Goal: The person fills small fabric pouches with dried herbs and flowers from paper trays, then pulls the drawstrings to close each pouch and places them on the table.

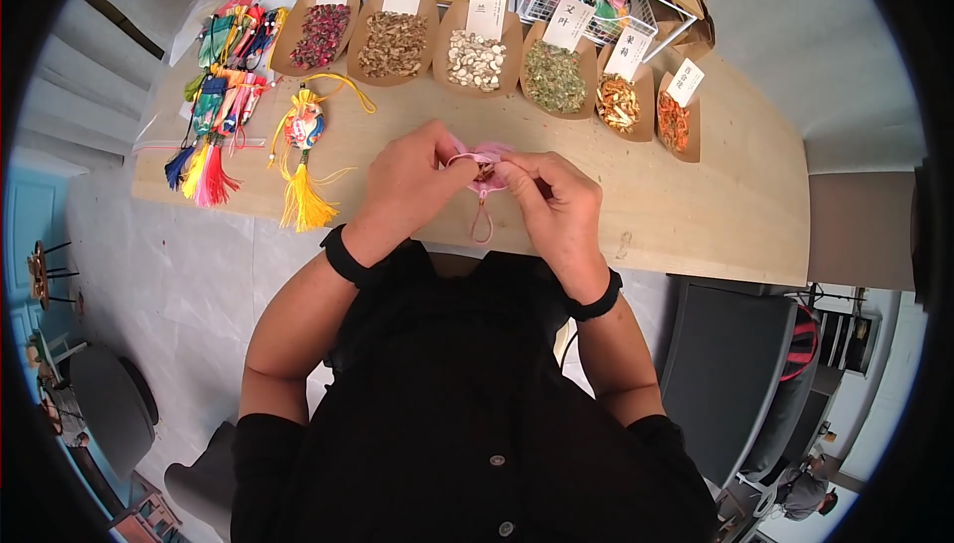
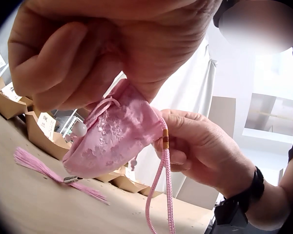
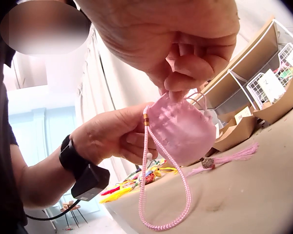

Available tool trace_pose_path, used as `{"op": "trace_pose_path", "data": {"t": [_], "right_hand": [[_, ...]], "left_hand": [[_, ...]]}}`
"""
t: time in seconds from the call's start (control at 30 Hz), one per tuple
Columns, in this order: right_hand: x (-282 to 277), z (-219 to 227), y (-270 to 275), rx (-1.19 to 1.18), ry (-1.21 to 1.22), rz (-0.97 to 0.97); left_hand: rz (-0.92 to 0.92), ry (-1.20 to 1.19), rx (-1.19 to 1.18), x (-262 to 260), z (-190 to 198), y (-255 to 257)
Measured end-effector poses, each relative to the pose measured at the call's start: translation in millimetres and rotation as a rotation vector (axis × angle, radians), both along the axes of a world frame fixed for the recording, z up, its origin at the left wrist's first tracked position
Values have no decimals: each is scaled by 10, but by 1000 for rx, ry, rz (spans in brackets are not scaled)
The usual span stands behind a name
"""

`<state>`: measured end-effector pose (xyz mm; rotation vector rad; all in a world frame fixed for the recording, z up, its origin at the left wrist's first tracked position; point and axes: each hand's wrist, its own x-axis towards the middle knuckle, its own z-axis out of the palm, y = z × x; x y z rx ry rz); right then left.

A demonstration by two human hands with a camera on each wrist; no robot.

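Note:
A pink fabric pouch (image 1: 486, 169) with dried pieces showing in its mouth is held up above the table between both hands. The left hand (image 1: 412, 180) grips one side of the mouth, and the right hand (image 1: 556, 207) pinches the other side. From the pouch (image 2: 115, 134) hangs a pink braided loop (image 2: 167, 190) with a gold-coloured wrap. Below the pouch (image 3: 183, 129), a pink tassel (image 3: 234, 158) trails near the table. In the left wrist view the left hand (image 2: 112, 44) is close to the camera, with the right hand (image 2: 205, 146) beyond the pouch.
Brown trays of dried plants with labels, such as the green one (image 1: 555, 81), line the table's back. A yellow-tasselled sachet (image 1: 305, 131) lies left of the hands, beside several colourful sachets (image 1: 211, 101). A white wire basket (image 1: 636, 21) stands behind the trays.

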<state>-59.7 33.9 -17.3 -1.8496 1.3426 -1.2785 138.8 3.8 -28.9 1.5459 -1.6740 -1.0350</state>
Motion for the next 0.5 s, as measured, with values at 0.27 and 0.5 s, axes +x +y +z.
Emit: {"op": "trace_pose_path", "data": {"t": [0.27, 0.5], "right_hand": [[70, 215, 23, -60, 164, 67], [125, 199, -58, -199, 298, 121]], "left_hand": [[-101, 62, 30, -8, -131, -72], [-142, 122, -4, 13, -74, -62]]}}
